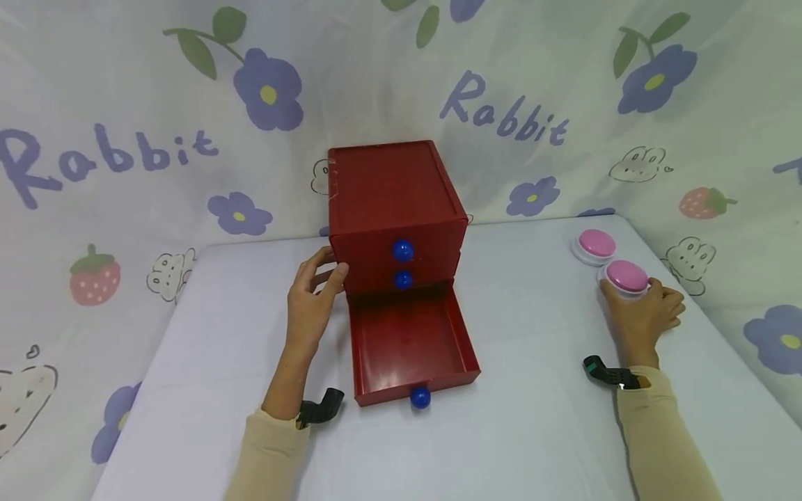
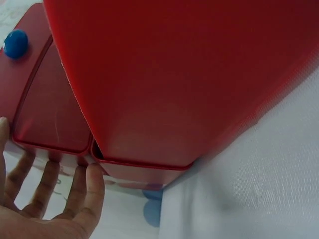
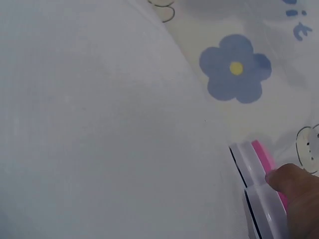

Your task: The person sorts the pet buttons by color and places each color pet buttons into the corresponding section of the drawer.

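Note:
A red cabinet (image 1: 395,188) with blue round knobs stands near the middle of the table. Its lowest drawer (image 1: 407,348) is pulled out and holds nothing visible. My left hand (image 1: 310,299) is at the cabinet's left side, thumb by the front edge; the left wrist view shows its fingers (image 2: 92,194) spread and fairly straight along that side. Far to the right, my right hand (image 1: 645,316) grips the nearer of two round pink-topped white push buttons (image 1: 626,276), thumb on one side and fingers on the other. The second push button (image 1: 596,243) sits just behind it.
A white cloth covers the table (image 1: 532,390), whose right edge runs close by the push buttons. Behind hangs a patterned curtain (image 1: 376,83) with flowers and rabbits. Black curved devices (image 1: 322,407) are strapped at both wrists.

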{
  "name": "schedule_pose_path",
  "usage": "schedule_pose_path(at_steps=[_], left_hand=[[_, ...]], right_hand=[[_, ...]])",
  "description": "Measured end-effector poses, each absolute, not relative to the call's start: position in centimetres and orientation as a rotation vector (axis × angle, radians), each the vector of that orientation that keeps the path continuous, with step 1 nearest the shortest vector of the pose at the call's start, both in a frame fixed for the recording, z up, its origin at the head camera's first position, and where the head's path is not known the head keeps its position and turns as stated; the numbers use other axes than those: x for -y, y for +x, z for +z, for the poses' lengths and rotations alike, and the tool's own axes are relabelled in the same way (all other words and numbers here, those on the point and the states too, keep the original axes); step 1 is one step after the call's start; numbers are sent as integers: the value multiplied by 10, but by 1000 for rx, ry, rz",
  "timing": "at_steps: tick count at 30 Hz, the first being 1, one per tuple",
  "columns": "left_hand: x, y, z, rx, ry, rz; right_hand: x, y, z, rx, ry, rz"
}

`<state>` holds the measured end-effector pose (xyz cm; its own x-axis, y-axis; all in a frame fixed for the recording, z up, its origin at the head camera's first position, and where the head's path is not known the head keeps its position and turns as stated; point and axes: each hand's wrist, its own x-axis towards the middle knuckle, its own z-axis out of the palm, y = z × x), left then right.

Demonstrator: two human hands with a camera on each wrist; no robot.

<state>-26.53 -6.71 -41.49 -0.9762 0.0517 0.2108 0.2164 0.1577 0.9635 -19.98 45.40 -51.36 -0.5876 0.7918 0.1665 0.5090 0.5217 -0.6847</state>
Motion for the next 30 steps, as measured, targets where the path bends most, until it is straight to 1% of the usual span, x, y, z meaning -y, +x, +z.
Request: schedule_pose_path(at_steps=[11, 16, 24, 30], left_hand=[[66, -265, -416, 2288, -269, -1945], [68, -265, -416, 2290, -271, -1933], [69, -265, -416, 2281, -285, -1939], [67, -265, -416, 2286, -287, -1938]], right_hand=[[-464, -206, -510, 2354, -1157, 803], [-461, -207, -514, 2292, -1102, 778], [-443, -201, -513, 2260, -1029, 876], [-421, -193, -513, 2285, -943, 968]])
